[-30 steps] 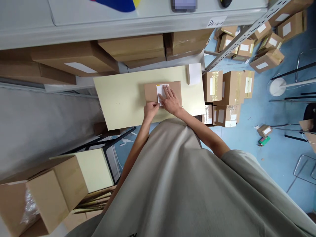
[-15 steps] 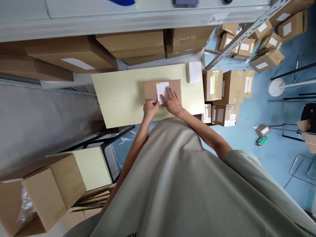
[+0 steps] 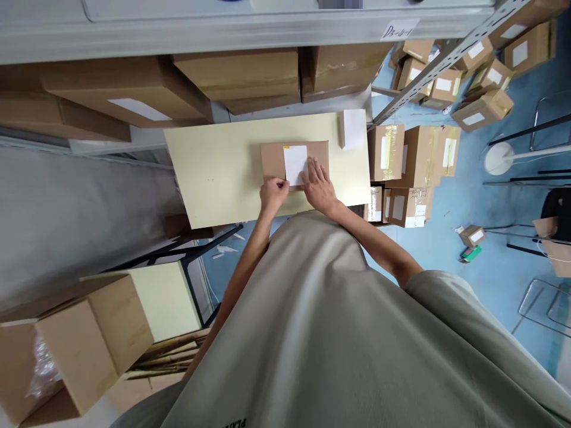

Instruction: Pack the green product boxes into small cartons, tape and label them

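A closed brown cardboard box [image 3: 273, 157] lies on the pale yellow tabletop in front of me. On its top is a white label [image 3: 295, 163] with a small yellow mark at its upper left corner. My left hand [image 3: 273, 195] is closed in a pinch at the label's lower left corner, by the box's near edge. My right hand [image 3: 320, 187] lies open with fingers stretched over the right part of the box, at the label's right edge. Part of the box's near side is hidden behind both hands.
A white stack of paper or labels [image 3: 353, 129] stands at the back right of the table [image 3: 214, 178]. Large cartons [image 3: 250, 74] fill the shelf behind. More boxes [image 3: 386, 151] are piled to the right on the blue floor. An open carton [image 3: 84, 351] sits at lower left.
My right hand has slid a little to the right, off the label's middle toward its right edge. The left hand stays pinched at the same corner. The view has shifted slightly.
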`<state>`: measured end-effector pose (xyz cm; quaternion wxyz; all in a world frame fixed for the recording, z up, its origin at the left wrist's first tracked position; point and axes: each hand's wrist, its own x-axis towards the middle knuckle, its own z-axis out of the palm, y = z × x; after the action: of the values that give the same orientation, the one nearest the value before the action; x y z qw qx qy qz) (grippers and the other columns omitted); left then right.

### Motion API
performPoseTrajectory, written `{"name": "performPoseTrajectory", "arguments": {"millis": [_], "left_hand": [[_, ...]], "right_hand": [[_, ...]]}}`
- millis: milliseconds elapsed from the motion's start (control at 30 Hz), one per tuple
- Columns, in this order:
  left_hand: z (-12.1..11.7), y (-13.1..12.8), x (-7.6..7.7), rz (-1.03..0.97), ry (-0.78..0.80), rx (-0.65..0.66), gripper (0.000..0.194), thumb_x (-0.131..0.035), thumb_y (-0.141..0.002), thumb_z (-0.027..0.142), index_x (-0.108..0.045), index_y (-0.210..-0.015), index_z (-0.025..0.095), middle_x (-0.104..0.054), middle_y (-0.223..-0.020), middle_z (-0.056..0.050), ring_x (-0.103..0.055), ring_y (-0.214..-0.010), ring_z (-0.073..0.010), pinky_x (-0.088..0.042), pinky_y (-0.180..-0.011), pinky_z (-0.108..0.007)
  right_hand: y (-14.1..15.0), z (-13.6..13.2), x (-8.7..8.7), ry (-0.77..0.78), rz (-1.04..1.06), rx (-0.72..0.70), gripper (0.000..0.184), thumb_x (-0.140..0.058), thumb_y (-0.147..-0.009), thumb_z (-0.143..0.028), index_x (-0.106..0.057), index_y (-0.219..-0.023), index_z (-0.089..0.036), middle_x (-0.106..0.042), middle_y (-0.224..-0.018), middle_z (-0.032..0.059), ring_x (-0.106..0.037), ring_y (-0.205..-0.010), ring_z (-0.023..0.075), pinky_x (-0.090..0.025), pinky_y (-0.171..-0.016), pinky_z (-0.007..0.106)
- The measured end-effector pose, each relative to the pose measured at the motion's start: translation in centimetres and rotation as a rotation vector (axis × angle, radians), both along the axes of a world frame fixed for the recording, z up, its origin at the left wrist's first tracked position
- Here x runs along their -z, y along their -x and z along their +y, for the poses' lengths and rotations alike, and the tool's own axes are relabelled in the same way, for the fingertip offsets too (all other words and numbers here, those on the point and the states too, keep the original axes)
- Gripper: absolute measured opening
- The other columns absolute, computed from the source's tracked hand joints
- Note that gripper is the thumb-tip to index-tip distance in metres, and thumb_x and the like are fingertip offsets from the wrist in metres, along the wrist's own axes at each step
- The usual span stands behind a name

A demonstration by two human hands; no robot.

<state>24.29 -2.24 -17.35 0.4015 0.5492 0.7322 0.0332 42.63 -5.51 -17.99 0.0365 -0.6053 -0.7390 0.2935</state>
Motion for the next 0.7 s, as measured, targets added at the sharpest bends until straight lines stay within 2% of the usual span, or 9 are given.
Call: {"name": "performPoseTrajectory", "arguments": {"millis": [133,200,333,433,533,700], "left_hand": [[0.0,0.0,0.0,0.0,0.001,0.029,0.026,-0.065,-0.106,0.035,-0.087,-0.101,0.021,-0.088,-0.114,-0.011,-0.078,-0.109,-0.0284,-0.051,-0.089,-0.032],[-0.1,0.0,-0.1,-0.004,0.002,0.038,0.027,-0.064,-0.107,0.035,-0.086,-0.1,0.021,-0.088,-0.114,-0.011,-0.078,-0.11,-0.0283,-0.051,-0.089,-0.032],[-0.2,-0.1,-0.2,-0.01,-0.003,0.034,0.023,-0.067,-0.106,0.034,-0.085,-0.101,0.02,-0.087,-0.116,-0.013,-0.078,-0.113,-0.0305,-0.051,-0.094,-0.034],[-0.3,-0.1,-0.1,-0.002,-0.008,0.058,0.023,-0.066,-0.107,0.034,-0.084,-0.102,0.02,-0.086,-0.118,-0.014,-0.077,-0.115,-0.0323,-0.051,-0.098,-0.037],[-0.3,-0.2,0.0,0.025,-0.017,0.09,0.022,-0.064,-0.108,0.033,-0.082,-0.103,0.02,-0.086,-0.118,-0.015,-0.076,-0.117,-0.0322,-0.051,-0.099,-0.037],[-0.3,-0.4,-0.5,0.051,-0.006,0.13,0.023,-0.06,-0.111,0.032,-0.078,-0.105,0.019,-0.083,-0.121,-0.019,-0.075,-0.122,-0.0343,-0.049,-0.101,-0.037]], "right_hand": [[2.2,1.3,0.4,0.016,0.008,-0.089,0.067,-0.04,-0.12,-0.049,-0.039,-0.181,-0.021,-0.02,-0.192,0.0088,-0.006,-0.181,0.0326,-0.01,-0.148,0.064],[2.5,1.4,0.4,0.016,0.002,-0.105,0.066,-0.042,-0.12,-0.048,-0.04,-0.181,-0.022,-0.02,-0.192,0.0083,-0.007,-0.181,0.0325,-0.009,-0.148,0.063],[0.8,-0.1,0.0,0.02,-0.013,-0.075,0.06,-0.039,-0.12,-0.041,-0.051,-0.174,-0.016,-0.023,-0.192,0.0107,-0.008,-0.181,0.0324,-0.01,-0.148,0.063],[-0.9,-1.3,-0.3,0.015,0.003,-0.038,0.059,-0.037,-0.12,-0.039,-0.053,-0.173,-0.015,-0.025,-0.191,0.0102,-0.007,-0.181,0.0322,-0.01,-0.148,0.065],[-0.9,-1.2,-0.4,0.028,0.014,-0.044,0.061,-0.039,-0.12,-0.04,-0.049,-0.176,-0.018,-0.023,-0.192,0.0088,-0.005,-0.181,0.0324,-0.009,-0.148,0.064],[1.2,0.6,-0.2,0.046,0.012,-0.107,0.067,-0.045,-0.119,-0.036,-0.034,-0.183,-0.023,-0.017,-0.193,0.0057,-0.006,-0.181,0.0302,-0.008,-0.149,0.059]]}}
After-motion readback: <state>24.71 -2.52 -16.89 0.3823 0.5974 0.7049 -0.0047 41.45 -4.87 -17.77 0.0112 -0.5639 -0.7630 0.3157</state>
